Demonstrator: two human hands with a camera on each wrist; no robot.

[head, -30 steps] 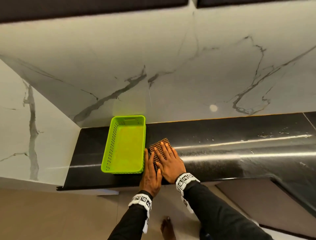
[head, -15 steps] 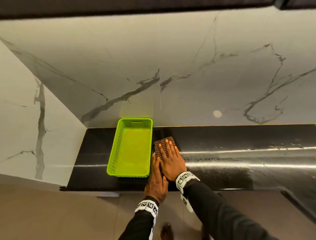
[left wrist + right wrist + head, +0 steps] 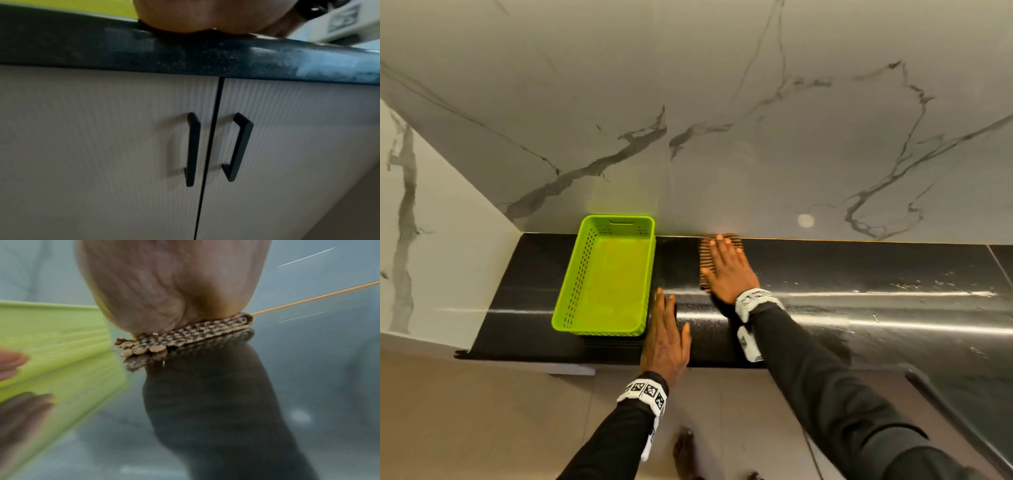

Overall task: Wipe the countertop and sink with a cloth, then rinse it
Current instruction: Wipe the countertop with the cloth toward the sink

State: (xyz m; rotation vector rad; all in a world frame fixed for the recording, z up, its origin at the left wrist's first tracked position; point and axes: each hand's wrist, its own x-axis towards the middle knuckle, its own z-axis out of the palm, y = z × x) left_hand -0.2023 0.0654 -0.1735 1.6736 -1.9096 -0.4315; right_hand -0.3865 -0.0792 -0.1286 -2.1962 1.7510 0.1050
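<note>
A: From the head view, what is on the counter (image 3: 893, 274)?

B: It is a glossy black slab with a rounded front edge, streaked with light, under a grey-veined marble wall (image 3: 722, 102). A lime-green plastic basket (image 3: 604, 274), rectangular with perforated sides, sits at the left. The cloth (image 3: 705, 260), a folded brown-and-tan checked weave, lies at the very back, against the wall.

A: And the hands?

B: The right hand (image 3: 727, 270) lies flat on the cloth, arm stretched forward, fingers straight and spread; its grip is released, pressing rather than grasping. The left hand (image 3: 666, 337) rests flat near the front edge, just right of the basket, fingers straight and together, holding nothing.

A: Does the left wrist view add anything?

B: The heel of the left hand (image 3: 195, 16) sits on the speckled counter (image 3: 185, 53) edge. Below are two pale, finely ribbed cabinet doors (image 3: 102, 146) with black bar handles (image 3: 193, 149), which the head view does not show.

A: The right wrist view?

B: Close up, the cloth (image 3: 185, 335) shows a knobbly woven texture and several folded layers, squashed under the palm of the right hand (image 3: 174, 288) and mirrored in the wet-looking surface. The basket's (image 3: 57, 331) green wall is just to its left, not touching.
</note>
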